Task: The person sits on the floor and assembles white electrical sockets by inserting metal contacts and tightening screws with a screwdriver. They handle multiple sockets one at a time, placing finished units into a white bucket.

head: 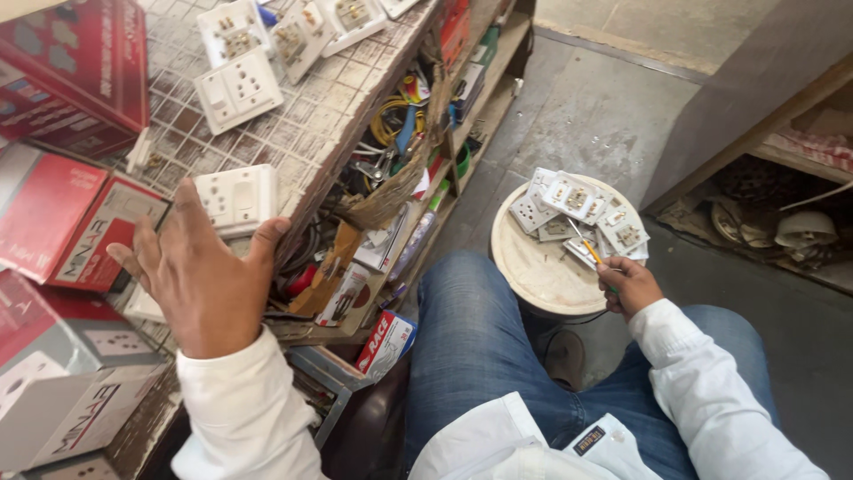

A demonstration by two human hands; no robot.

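item: left hand [203,276], fingers spread, laid over a white switch-and-socket plate [238,199] at the edge of the bench [311,124]; thumb at the plate's right side, not closed round it.
item: right hand [629,286], clenched on a thin screwdriver with an orange handle [591,252], tip pointing up into a heap of white socket plates [577,209].
item: round pale tub lid [542,271] carrying that heap, standing on the floor just beside the right knee of the blue jeans [480,338].
item: bench top, worn white grid pattern; further white plates [238,89] lie higher up on it, some face up, some showing their metal backs.
item: red and white cartons [67,222], stacked at the left, just beside the left hand's fingers.
item: open shelves [391,231] under the bench edge, crammed with small boxes, yellow wire coils [391,120], pliers and loose parts, between the bench and the left knee.
item: grey concrete floor [586,107].
item: low shelf at the far right holding a white lamp fitting [804,229].
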